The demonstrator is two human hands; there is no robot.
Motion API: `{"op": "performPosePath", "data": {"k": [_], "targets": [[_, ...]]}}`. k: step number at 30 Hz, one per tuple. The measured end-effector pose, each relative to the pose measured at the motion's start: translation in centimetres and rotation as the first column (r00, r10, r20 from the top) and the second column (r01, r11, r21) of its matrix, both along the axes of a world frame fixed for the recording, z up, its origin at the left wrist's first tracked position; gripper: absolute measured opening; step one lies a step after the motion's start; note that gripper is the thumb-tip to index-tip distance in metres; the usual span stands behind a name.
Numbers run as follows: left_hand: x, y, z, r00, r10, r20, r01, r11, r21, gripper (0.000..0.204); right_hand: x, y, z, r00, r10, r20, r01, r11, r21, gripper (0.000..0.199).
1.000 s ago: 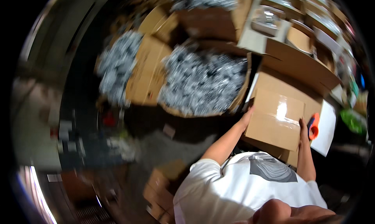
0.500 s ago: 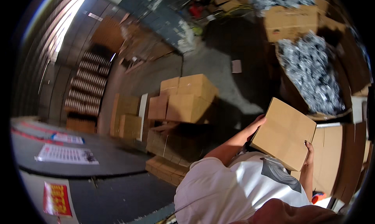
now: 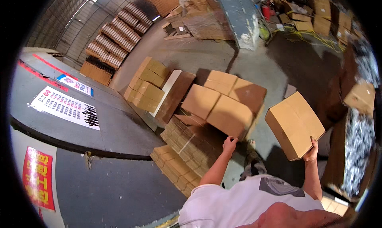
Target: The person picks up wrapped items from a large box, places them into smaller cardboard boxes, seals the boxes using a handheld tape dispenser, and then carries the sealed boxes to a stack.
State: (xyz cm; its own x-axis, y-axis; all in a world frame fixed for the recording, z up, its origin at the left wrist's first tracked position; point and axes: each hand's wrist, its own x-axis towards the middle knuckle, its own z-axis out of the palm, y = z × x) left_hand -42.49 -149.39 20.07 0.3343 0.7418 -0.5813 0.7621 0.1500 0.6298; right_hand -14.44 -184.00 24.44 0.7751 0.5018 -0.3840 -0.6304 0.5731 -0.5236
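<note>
The right hand (image 3: 312, 149) grips a brown box (image 3: 294, 124) by its near corner, maybe so it won't drop. It is right of the stacked boxes (image 3: 230, 114). The left hand (image 3: 229, 145) is beside them; I can't tell if it's gripping.

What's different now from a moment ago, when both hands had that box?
The view has swung leftward, putting the silvery wrapped goods near its right edge. The left hand has let go of the cardboard box and moved out to the left, beside the stacked boxes; whether it touches them is unclear. The right hand still holds the box.
</note>
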Motion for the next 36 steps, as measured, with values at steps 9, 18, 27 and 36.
{"op": "performPosePath", "data": {"k": [9, 18, 27, 36], "targets": [[2.6, 28.7, -4.2, 0.945, 0.155, -0.287, -0.059, 0.947, 0.317, 0.065, 9.9, 33.7, -4.5, 0.974, 0.125, 0.188, -0.075, 0.965, -0.253, 0.087], [3.1, 41.3, -4.4, 0.863, 0.276, -0.423, -0.223, 0.960, 0.171, 0.105, 11.1, 57.0, -14.3, 0.891, 0.452, -0.031, -0.439, 0.845, -0.304, 0.097], [-0.8, 42.1, -5.7, 0.955, 0.178, -0.238, -0.111, 0.957, 0.270, 0.122, 8.0, 63.0, -14.8, 0.662, 0.740, -0.122, -0.700, 0.551, -0.454, 0.088], [3.9, 35.6, -7.3, 0.850, 0.043, -0.524, 0.154, 0.932, 0.327, 0.094, 6.2, 40.4, -14.8, 0.547, 0.832, -0.094, -0.427, 0.181, -0.886, 0.043]]}}
